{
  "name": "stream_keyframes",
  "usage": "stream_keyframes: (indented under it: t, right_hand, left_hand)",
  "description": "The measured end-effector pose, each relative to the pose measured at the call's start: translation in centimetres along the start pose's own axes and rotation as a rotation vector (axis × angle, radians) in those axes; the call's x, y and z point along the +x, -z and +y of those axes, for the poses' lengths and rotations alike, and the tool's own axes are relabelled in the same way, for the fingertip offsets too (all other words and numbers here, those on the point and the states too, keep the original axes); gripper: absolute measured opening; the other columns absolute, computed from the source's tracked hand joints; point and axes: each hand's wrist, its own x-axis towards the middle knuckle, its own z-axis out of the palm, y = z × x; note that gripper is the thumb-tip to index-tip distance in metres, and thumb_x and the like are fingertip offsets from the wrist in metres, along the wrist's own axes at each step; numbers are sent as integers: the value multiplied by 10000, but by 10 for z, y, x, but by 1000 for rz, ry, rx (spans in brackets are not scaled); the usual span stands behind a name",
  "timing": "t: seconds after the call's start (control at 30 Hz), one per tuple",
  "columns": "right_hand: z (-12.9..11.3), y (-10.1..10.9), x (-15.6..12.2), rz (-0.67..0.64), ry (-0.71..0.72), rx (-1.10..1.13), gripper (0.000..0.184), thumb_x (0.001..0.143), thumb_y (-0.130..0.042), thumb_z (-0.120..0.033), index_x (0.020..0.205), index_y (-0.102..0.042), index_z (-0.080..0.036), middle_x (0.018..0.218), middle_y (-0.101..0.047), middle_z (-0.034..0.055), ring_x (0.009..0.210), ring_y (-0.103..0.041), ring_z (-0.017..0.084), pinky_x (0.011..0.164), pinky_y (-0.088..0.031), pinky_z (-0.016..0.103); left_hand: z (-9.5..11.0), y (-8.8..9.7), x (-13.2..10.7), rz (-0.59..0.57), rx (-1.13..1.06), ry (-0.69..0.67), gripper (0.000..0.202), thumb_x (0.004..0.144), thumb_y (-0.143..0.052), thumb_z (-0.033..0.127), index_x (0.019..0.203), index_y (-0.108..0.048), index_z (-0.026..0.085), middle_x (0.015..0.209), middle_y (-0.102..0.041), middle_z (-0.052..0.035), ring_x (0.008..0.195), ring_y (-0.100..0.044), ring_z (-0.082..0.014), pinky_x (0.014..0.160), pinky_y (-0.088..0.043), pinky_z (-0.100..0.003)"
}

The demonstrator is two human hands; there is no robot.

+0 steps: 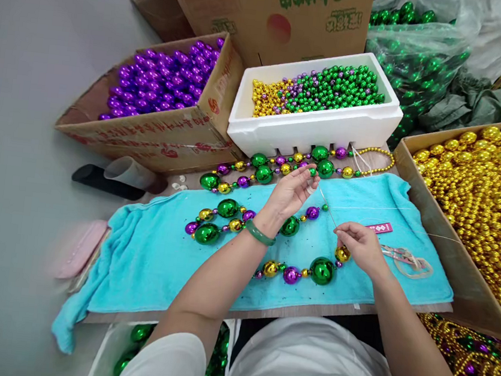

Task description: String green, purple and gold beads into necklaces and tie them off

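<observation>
Taking the middle of the turquoise towel [156, 262] as our clock centre, we see the left hand [290, 192] at half past twelve, its fingertips pinched on a small green bead [312, 172]. The right hand [361, 244], at three, has thumb and finger clamped on a thin needle [328, 208] slanting up toward the left. The hands are apart but near each other; whether the bead is on the needle we cannot tell. We find the green, purple and gold bead strand [322, 271] lying on the towel, from nine o'clock, passing beneath the left forearm, to four. We see a second bead garland [263, 174] at twelve, before the white foam box [312, 125], and a carton of gold beads [435, 233] toward half past two.
</observation>
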Motion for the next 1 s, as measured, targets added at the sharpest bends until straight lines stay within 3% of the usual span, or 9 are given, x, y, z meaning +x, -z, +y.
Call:
stream_keyframes:
  t: [0.67, 0.87, 1.0]
  right_hand:
    - [4, 1, 1, -1, -13, -8, 253, 766, -621, -404, 797, -638, -154, 553, -592, -11, 484, -493, 103, 471, -362, 233]
    - [-1, -2, 5, 29, -5, 22, 270, 740, -632, -430, 775, -609, -163, 555, -599, -9, 498, -513, 109, 484, -381, 235]
    - [-10, -4, 8, 58, -21, 121, 310, 703, -655, -448, 830, -559, -183, 571, -621, -12, 490, -508, 109, 464, -378, 229]
  left_hand:
    - [-3, 1, -1, -59, 13, 33, 175, 751, -699, 131, 923, -680, 160, 808, -675, -11, 749, -641, -92, 729, -502, -223]
    - [-11, -4, -8, -104, 280, -57, 337, 630, -763, 128, 953, -678, 175, 827, -648, 9, 742, -584, -82, 726, -446, -231]
    - [-25, -12, -17, -170, 523, -38, 253, 626, -778, 205, 855, -684, 152, 813, -650, -1, 717, -558, -91, 736, -436, -256]
